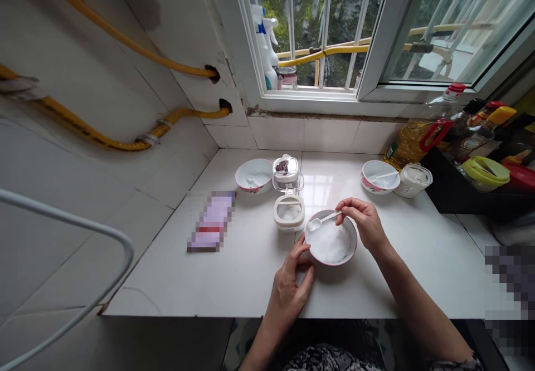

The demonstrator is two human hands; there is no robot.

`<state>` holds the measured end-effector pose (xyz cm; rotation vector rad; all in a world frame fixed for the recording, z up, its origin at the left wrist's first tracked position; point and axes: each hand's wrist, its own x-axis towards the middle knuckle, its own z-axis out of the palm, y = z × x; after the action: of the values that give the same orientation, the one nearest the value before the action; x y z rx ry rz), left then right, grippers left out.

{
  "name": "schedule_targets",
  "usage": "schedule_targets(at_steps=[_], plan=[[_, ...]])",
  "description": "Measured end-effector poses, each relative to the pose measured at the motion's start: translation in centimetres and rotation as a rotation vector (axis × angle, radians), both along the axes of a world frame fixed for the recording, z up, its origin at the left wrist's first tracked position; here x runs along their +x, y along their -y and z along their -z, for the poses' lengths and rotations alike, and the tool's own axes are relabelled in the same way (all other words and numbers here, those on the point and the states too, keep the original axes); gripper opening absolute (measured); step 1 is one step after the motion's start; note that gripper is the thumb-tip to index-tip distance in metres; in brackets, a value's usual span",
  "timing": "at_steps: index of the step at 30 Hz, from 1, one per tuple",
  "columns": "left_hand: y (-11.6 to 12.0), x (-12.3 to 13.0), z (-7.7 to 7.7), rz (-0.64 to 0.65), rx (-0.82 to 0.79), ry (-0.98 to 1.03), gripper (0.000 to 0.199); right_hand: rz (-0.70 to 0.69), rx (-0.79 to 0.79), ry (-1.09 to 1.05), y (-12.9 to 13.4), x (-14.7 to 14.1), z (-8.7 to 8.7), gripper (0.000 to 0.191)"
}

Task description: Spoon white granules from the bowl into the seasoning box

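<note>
My right hand (364, 223) pinches the handle of a small white plastic spoon (324, 220) above a bowl (334, 262) of white granules. The spoon's scoop lies over the bowl's upper left, and it looks as if white granules are in it. Curled against the bowl's left side, my left hand (291, 282) steadies it with fingertips at the rim. Just left of the bowl stands a clear jar (289, 227) with its lid flipped up and white contents inside. Behind it is a similar jar (286, 162) with dark red contents.
A bowl (246, 188) with a white spoon sits at the back left; another floral bowl (378, 189) and a lidded white jar (413, 180) are at the back right. An oil bottle (407, 137) and a black condiment rack (443, 187) stand rightward. A purple packet (214, 215) lies left.
</note>
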<state>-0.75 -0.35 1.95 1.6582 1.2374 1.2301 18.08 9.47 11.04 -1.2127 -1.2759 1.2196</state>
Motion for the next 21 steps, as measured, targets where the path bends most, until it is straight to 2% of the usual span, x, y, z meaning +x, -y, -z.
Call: schedule_targets(at_steps=[3, 6, 9, 11, 13, 16, 21], plan=[[0.0, 0.0, -0.1, -0.001, 0.002, -0.004, 0.037, 0.003, 0.038, -0.025, 0.1, -0.7, -0.1, 0.015], [0.0, 0.0, 0.0, -0.006, 0.004, -0.008, 0.037, 0.018, 0.188, 0.045, 0.4, -1.7, -0.1, 0.014], [0.0, 0.0, 0.0, -0.014, -0.005, -0.009, 0.037, -0.009, 0.491, 0.298, 0.7, -2.5, 0.3, 0.013], [0.0, -0.1, 0.1, -0.015, -0.006, -0.009, 0.036, -0.097, 0.728, 0.526, 0.7, -2.9, 0.6, 0.020], [0.0, -0.1, 0.1, -0.016, -0.007, -0.011, 0.035, -0.192, 0.893, 0.695, 0.6, -3.0, 0.8, 0.029], [0.0, 0.0, 0.0, -0.010, -0.005, -0.014, 0.035, -0.188, 0.961, 0.744, 0.5, -2.7, 0.6, 0.032], [0.0, 0.0, 0.1, 0.003, -0.003, -0.009, 0.038, -0.002, 0.915, 0.599, 0.8, -1.3, -0.5, 0.024]])
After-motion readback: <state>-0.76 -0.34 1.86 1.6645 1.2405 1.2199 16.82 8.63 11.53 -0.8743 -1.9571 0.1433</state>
